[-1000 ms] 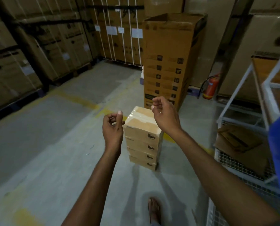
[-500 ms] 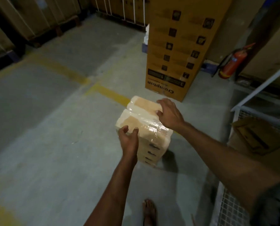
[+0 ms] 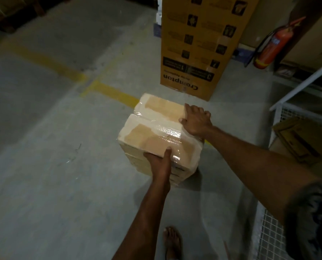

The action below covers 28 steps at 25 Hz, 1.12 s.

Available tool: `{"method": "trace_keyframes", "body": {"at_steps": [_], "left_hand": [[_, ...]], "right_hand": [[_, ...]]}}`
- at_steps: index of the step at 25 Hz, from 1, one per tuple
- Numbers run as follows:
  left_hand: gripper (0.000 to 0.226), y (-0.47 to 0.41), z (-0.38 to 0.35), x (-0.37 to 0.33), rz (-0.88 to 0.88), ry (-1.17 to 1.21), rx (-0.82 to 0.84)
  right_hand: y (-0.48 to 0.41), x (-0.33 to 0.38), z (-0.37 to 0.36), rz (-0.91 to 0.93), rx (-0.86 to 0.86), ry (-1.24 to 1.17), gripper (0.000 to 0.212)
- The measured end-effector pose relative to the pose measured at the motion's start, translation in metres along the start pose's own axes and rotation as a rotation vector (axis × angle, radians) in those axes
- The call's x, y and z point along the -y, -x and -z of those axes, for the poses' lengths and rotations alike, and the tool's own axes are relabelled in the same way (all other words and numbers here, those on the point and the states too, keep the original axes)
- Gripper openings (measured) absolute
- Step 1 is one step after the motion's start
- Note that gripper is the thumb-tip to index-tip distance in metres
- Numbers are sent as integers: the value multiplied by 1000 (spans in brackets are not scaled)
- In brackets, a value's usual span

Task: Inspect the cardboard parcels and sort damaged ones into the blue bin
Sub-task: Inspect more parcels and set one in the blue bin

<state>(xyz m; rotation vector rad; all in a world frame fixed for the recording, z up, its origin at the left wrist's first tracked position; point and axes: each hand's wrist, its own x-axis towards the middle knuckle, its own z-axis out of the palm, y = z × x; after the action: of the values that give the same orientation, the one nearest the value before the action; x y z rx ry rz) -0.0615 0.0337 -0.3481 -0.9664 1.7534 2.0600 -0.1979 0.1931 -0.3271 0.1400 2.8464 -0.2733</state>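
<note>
The parcels stood as a short stack on the concrete floor, just in front of a tall carton and left of a white wire cage. Both hands were on the top parcel. The left hand clamped its near edge, thumb lying on the shiny wrapped top and fingers hidden down the near side. The right hand lay at the right edge, fingers curled over it, thumb on top. Such a grip on two edges looked meant for lifting the parcel or turning it to check its faces, though that is a guess. The stack's long axis ran away from the person and slightly left, toward the yellow floor line. No blue bin was in view.
</note>
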Motion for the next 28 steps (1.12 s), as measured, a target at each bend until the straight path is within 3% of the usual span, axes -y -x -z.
{"method": "trace_keyframes", "body": {"at_steps": [2,4,9,11,16,19,23,28], "left_hand": [[99,6,3,0,-48,19,-13],[86,17,11,-9,-135,35,-55],[61,91,48,-69,-333,53,-262],[64,135,66,-100,-427,38,-358],[61,276,119,-164,-683,-100,-207],[59,353,147,-182,-756,-155,-113],[69,438,165,-202,-783,-208,-50],[59,543,190,-190,-835,-284,4]], "right_hand": [[6,4,8,-17,-10,-45,78],[26,9,19,-44,-54,-125,79],[135,36,95,-190,-386,-584,55],[194,47,131,-183,-439,-678,51],[355,75,208,-216,-609,-767,65],[441,87,260,-212,-727,-883,63],[538,95,294,-81,-705,-840,72],[652,74,287,-85,-739,-935,63]]}}
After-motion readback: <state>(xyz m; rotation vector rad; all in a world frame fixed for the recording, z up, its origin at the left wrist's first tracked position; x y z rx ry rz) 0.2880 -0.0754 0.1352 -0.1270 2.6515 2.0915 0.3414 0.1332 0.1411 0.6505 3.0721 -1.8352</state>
